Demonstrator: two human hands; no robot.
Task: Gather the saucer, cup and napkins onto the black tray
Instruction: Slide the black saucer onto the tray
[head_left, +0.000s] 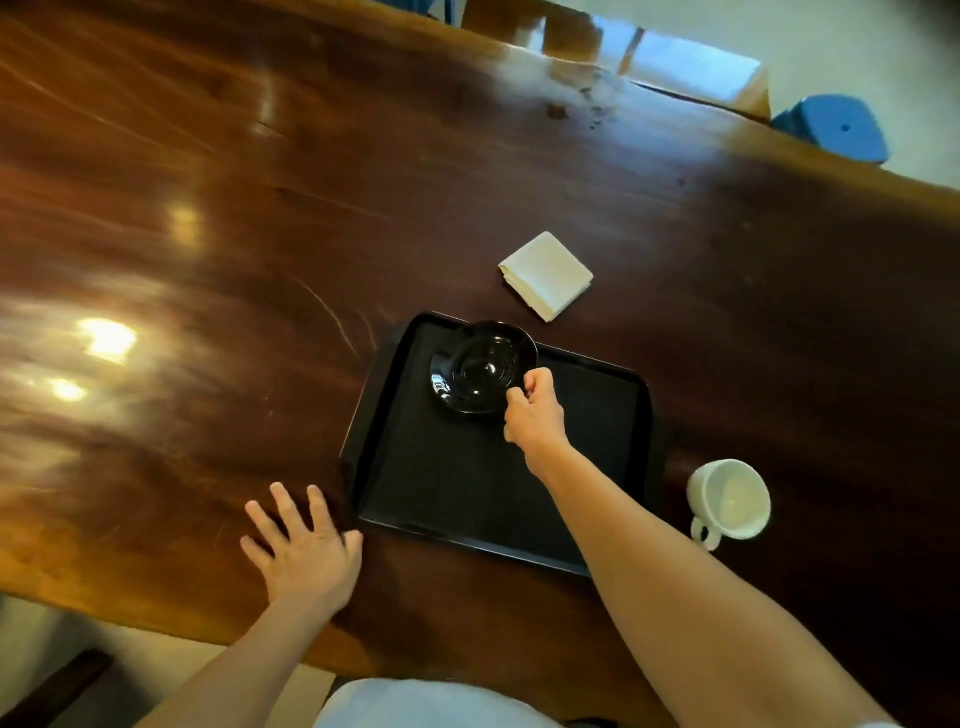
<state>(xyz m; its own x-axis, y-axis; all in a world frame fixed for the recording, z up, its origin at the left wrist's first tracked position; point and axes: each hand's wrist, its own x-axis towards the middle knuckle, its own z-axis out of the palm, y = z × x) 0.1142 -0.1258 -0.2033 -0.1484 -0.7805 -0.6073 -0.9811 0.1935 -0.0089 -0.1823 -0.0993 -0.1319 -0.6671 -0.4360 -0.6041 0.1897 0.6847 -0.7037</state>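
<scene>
The black tray (457, 483) lies on the dark wooden table in front of me. A glossy black saucer (480, 366) is over the tray's far left corner, its far rim overlapping the tray's edge. My right hand (535, 413) pinches the saucer's near right rim. A stack of folded white napkins (546, 275) lies on the table just beyond the tray. The white cup (730, 501) lies tipped on the table right of the tray, its mouth facing me and its handle at the lower left. My left hand (304, 545) rests flat on the table with fingers spread, touching the tray's near left corner.
The long wooden table (260, 234) stretches far to the left and back, with bright light reflections on it. A blue stool (834, 132) stands past the table's far right edge. The table's near edge runs just below my left hand.
</scene>
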